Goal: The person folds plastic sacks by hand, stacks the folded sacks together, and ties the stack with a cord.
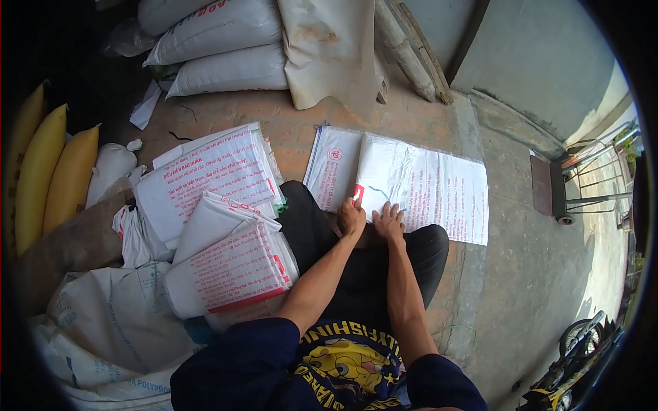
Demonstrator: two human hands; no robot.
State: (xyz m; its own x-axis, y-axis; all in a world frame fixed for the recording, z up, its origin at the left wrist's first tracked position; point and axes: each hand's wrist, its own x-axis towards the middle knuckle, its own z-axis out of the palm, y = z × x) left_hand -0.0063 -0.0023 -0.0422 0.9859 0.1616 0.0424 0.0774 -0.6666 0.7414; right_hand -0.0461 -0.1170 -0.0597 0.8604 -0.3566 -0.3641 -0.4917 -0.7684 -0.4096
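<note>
A white printed plastic sack point(445, 195) lies flat on the brick floor in front of my knees, with its left part folded over. My left hand point(351, 218) is closed on the sack's near edge, beside a red patch at the fold. Just to the right, my right hand point(389, 222) rests on the same near edge with its fingers spread. A thin blue-green string point(384, 192) lies on the folded part. Left of my legs are stacks of folded white sacks with red print, one farther off point(199, 181) and one nearer point(236, 270).
Full white sacks point(226, 61) are piled at the back, beside a hanging beige sheet point(329, 55) and wooden poles point(404, 51). Yellow sacks point(72, 178) stand at far left. A large crumpled sack point(116, 329) lies near left. At right are a hand cart point(565, 192) and a motorbike point(576, 356).
</note>
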